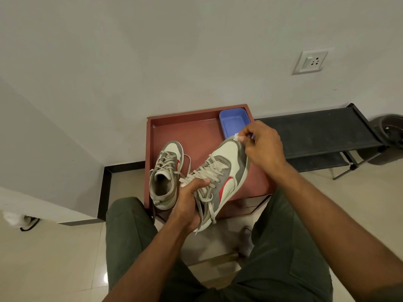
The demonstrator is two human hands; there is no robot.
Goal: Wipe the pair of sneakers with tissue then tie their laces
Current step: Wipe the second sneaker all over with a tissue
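Two white and grey sneakers with red marks are in view. One sneaker (165, 174) rests upright on the red-brown tray table (192, 131), laces loose. The other sneaker (226, 171) is lifted and tilted above the tray. My left hand (189, 201) grips it around the heel and tongue, among its loose laces. My right hand (261, 147) pinches a small white tissue (237, 136) against the sneaker's toe.
A blue plastic tub (234, 122) sits in the tray's far right corner. A black low rack (316, 136) stands to the right by the wall, with a dark bin (388, 138) beyond it. My knees in green trousers flank the table.
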